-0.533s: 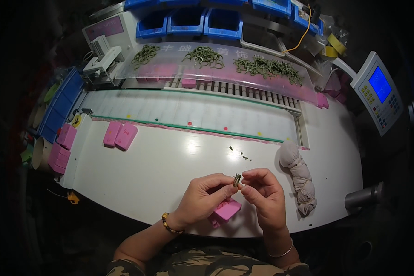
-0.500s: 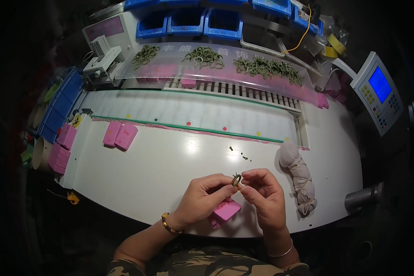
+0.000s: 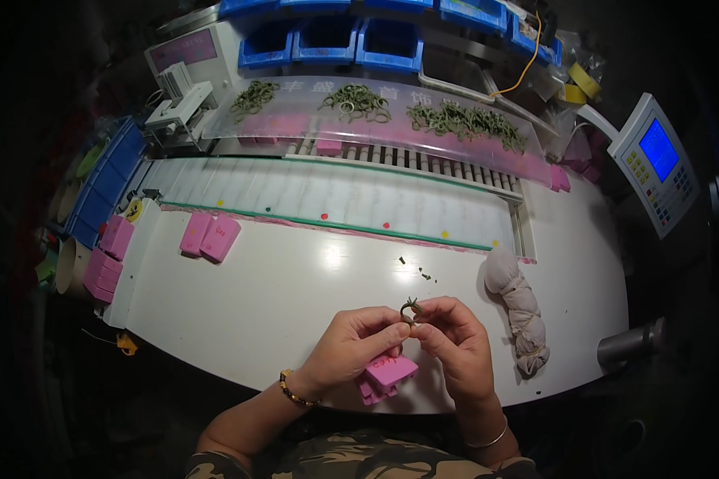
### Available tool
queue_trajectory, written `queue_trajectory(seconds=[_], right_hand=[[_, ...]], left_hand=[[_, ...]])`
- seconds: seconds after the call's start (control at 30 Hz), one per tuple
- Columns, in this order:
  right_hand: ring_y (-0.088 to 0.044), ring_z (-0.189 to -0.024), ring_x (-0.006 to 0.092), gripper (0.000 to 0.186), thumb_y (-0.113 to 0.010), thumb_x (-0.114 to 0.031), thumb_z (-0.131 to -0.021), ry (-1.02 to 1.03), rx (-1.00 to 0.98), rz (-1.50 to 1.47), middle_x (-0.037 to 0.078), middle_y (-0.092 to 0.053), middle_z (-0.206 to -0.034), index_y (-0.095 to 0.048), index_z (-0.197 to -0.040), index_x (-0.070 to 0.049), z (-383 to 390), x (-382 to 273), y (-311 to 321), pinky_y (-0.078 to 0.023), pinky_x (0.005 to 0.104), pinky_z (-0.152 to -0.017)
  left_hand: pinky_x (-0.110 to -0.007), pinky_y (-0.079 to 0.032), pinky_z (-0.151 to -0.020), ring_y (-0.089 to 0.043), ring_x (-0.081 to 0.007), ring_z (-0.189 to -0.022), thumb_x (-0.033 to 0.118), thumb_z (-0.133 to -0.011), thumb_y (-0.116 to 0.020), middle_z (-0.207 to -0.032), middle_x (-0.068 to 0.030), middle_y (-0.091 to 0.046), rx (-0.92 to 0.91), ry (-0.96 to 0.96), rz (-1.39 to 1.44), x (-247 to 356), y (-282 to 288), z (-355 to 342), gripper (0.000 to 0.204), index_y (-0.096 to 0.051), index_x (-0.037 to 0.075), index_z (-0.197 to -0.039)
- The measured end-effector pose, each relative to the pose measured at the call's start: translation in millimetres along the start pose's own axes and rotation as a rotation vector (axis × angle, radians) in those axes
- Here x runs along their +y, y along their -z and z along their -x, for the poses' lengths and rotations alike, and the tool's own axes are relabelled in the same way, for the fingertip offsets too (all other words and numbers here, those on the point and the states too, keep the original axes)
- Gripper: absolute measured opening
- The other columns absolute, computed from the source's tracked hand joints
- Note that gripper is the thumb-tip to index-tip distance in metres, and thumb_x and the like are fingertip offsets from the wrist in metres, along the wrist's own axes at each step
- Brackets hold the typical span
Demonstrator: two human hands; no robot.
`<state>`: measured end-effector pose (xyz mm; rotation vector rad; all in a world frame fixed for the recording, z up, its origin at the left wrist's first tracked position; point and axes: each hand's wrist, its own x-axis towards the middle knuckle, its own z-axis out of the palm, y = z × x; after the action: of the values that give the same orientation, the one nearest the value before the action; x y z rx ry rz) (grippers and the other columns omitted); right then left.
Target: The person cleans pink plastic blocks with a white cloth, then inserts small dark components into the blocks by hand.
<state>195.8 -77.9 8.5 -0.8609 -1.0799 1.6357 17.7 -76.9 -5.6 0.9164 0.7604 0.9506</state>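
A dark green ring (image 3: 408,312), like a wax ring pattern with small prongs on top, is held upright between my two hands. My left hand (image 3: 345,347) pinches its lower left side between thumb and fingers. At the lower right of the band, my right hand (image 3: 462,351) is closed on it with thumb and fingertips. Pink mold blocks (image 3: 393,369) rest on the table just below the hands, partly behind my left hand. Beyond the fingertips lie small green scraps (image 3: 424,275).
A white belt (image 3: 343,191) with coloured dots crosses the table. Behind it, piles of green rings (image 3: 463,121) sit on a clear sheet. Two pink blocks (image 3: 219,239) stand at left. A rolled cloth bundle (image 3: 522,315) and a blue-screened panel (image 3: 657,164) are at right.
The ring has turned so its round opening faces me more. My hands have shifted slightly, uncovering more of the pink blocks. The belt's dots have moved a little left.
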Motion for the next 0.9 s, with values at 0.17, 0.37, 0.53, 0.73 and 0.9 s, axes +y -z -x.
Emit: queue_trajectory(seconds=[0.17, 0.37, 0.53, 0.73, 0.9], right_hand=[[-0.053, -0.084, 0.0060, 0.027, -0.061, -0.001, -0.090, -0.017, 0.086, 0.123, 0.003, -0.058, -0.102, -0.056, -0.116, 0.000, -1.4, -2.9, 0.9, -0.044, 0.0198, -0.074], [-0.050, -0.075, 0.0053, 0.026, -0.062, 0.002, -0.086, 0.011, 0.263, 0.234, 0.002, -0.057, -0.099, -0.058, -0.112, 0.000, 5.5, -2.9, 22.0, -0.042, 0.0185, -0.071], [-0.046, -0.071, 0.0055, 0.026, -0.063, 0.006, -0.080, 0.178, 0.410, 0.514, 0.002, -0.052, -0.100, -0.058, -0.104, 0.000, 22.4, 10.8, 53.9, -0.039, 0.0179, -0.066], [-0.044, -0.072, 0.0074, 0.025, -0.062, 0.006, -0.075, 0.223, 0.436, 0.863, 0.004, -0.050, -0.099, -0.058, -0.097, -0.002, 41.5, 8.8, 42.9, -0.038, 0.0203, -0.064], [-0.044, -0.071, 0.0092, 0.024, -0.061, 0.008, -0.075, 0.368, 0.430, 1.039, 0.008, -0.049, -0.098, -0.058, -0.097, -0.003, 56.7, 28.5, 48.1, -0.037, 0.0206, -0.058]], left_hand=[[-0.019, -0.046, -0.065, -0.056, -0.0040, -0.070, 0.013, -0.095, -0.058, -0.079, -0.0007, -0.062, 0.050, 0.011, -0.047, 6.8, 2.5, 0.4, 0.017, -0.065, -0.002, -0.099], [-0.018, -0.045, -0.063, -0.056, -0.0038, -0.069, 0.010, -0.092, -0.061, -0.079, -0.0014, -0.064, 0.176, -0.059, -0.181, 29.2, 32.8, -3.7, 0.015, -0.067, -0.003, -0.097], [-0.018, -0.045, -0.058, -0.056, -0.0044, -0.065, 0.011, -0.088, -0.066, -0.074, -0.0007, -0.063, 0.450, -0.227, -0.294, 75.4, 78.9, -16.2, 0.013, -0.068, -0.002, -0.091], [-0.024, -0.052, -0.053, -0.062, -0.0091, -0.060, 0.011, -0.086, -0.063, -0.066, -0.0031, -0.064, 0.643, -0.409, -0.803, 147.8, 162.6, -53.6, 0.016, -0.069, -0.004, -0.083], [-0.031, -0.051, -0.056, -0.065, -0.0169, -0.058, 0.016, -0.079, -0.065, -0.064, -0.0089, -0.066, 0.788, -0.367, -1.244, 212.1, 205.5, -98.7, 0.018, -0.071, -0.001, -0.079]])
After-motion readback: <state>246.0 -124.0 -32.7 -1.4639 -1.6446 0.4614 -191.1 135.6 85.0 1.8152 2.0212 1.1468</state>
